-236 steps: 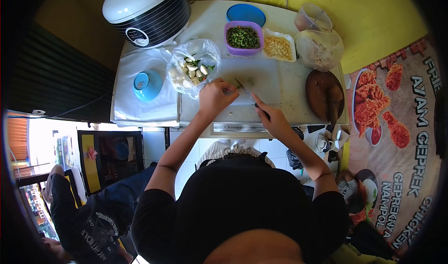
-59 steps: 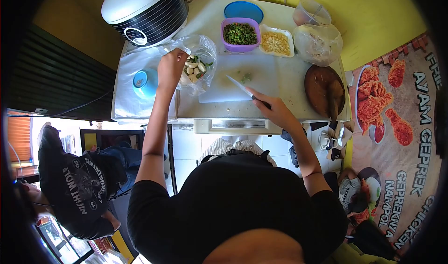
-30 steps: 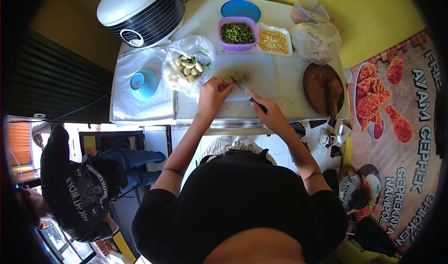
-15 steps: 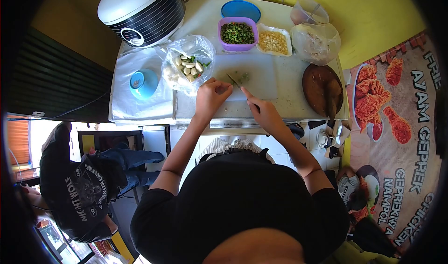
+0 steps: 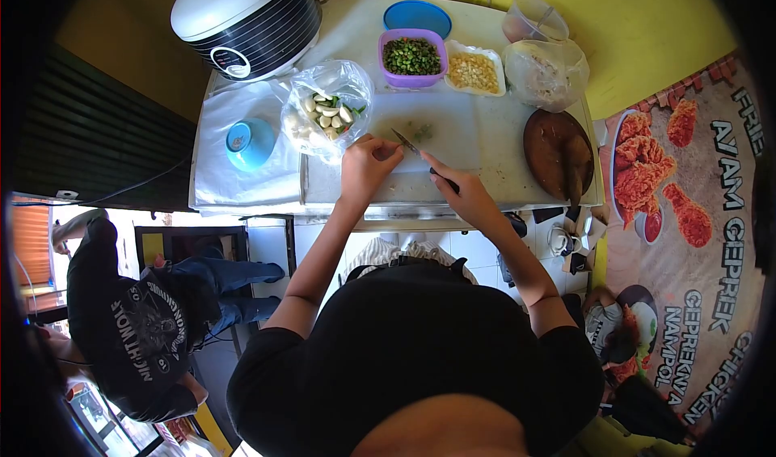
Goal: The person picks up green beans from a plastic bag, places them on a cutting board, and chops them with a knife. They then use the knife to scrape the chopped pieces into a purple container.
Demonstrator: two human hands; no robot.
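My right hand (image 5: 469, 198) is closed round the dark handle of a small knife (image 5: 410, 144), whose blade points up and left toward my left hand. The fingers of my left hand (image 5: 370, 166) are pinched together at the near left edge of a pale cutting board (image 5: 461, 138); whatever is between them is too small or hidden to make out. Small green scraps (image 5: 418, 130) lie on the board, just beyond the blade. Beside my left hand stands an open clear plastic bag (image 5: 299, 134) holding peeled garlic cloves (image 5: 330, 119) and some green pieces.
Behind the board are a purple tub (image 5: 412, 81) of chopped greens, a white tray (image 5: 499, 85) of pale chopped pieces and a blue lid (image 5: 416, 16). A stone mortar (image 5: 541, 154) stands right, a blue bowl (image 5: 250, 146) and rice cooker (image 5: 250, 29) left. Another person (image 5: 137, 320) stands left.
My right hand has turned slightly on the knife, showing more of its handle, and shifted a little right. My left hand stays nearly in place. The other person's arm has moved.
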